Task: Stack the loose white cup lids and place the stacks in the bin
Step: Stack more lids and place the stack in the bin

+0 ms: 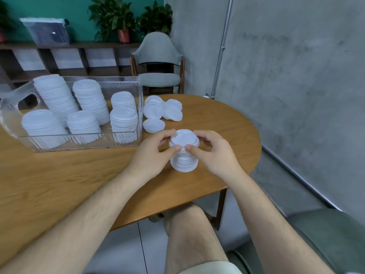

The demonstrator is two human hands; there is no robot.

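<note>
White lids make a stack [183, 153] on the table [79, 175], right of the bin [79, 115]. My left hand [156, 153] and right hand [213, 153] pinch its top; I should square rims before lifting.

Wooden table [79, 175] bears bin [88, 144], loose lids [162, 110], stack [183, 164].

One bin [79, 144], six lid stacks [89, 99] inside, one held stack [183, 161], two hands [153, 153] [215, 153]
</note>
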